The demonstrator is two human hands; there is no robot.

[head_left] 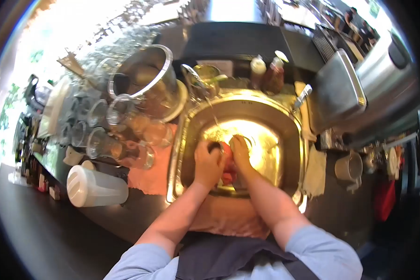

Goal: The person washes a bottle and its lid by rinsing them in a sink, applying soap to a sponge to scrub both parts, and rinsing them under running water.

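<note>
Both my hands reach down into a metal sink point(291, 140) under a thin stream of water from the faucet point(196, 79). My left hand point(209, 163) curls round a small dark-rimmed item point(214, 147) that I cannot make out. Beside it, my right hand point(240, 151) is closed at a red cloth-like thing point(228, 165), its fingertips partly hidden. The red thing hangs between the two hands. Bright light reflects off the sink floor.
Left of the sink, glasses point(100, 142) lie on a reddish cloth point(149, 179), near a large steel pot point(144, 84) and a white pitcher point(98, 186). Bottles point(273, 77) stand behind. On the right are a folded cloth point(315, 172) and a metal cup point(348, 167).
</note>
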